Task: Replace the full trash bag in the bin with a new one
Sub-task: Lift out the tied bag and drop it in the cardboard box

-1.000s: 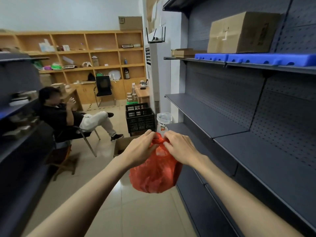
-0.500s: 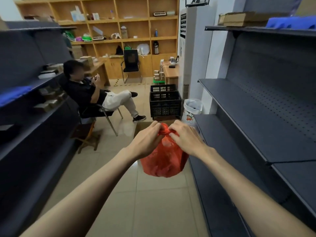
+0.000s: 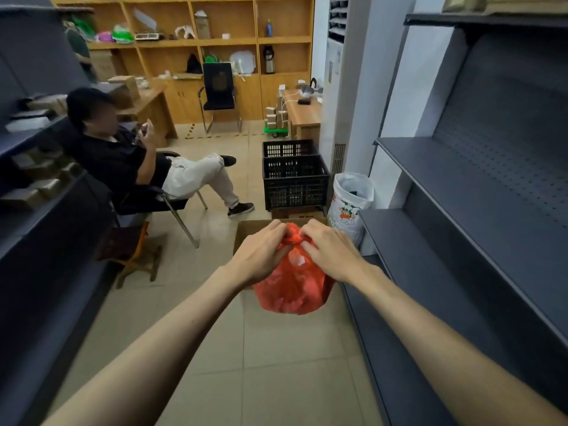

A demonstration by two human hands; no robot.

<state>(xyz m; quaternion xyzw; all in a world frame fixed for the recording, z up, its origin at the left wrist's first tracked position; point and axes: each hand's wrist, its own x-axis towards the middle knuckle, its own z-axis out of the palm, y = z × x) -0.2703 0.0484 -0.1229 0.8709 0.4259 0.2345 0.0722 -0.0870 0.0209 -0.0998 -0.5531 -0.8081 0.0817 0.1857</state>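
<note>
A full red trash bag (image 3: 292,287) hangs in the air over the tiled floor, in the aisle between two dark shelf units. My left hand (image 3: 261,252) and my right hand (image 3: 330,250) both pinch its bunched, knotted top from either side. An open cardboard box (image 3: 246,232) lies on the floor just behind the bag, mostly hidden by my hands. A white printed bag (image 3: 350,201) stands open on the floor beyond it, by the right shelf unit. No bin shows in view.
Dark metal shelves (image 3: 461,210) line the right side and more shelves (image 3: 37,210) the left. A person (image 3: 129,158) sits on a chair at left. Two stacked black crates (image 3: 293,179) stand ahead. A low wooden stool (image 3: 135,253) sits left of the box.
The view has tilted down and moved forward along the aisle. The red bag stays held in both hands, now nearer the cardboard box and the white bag.
</note>
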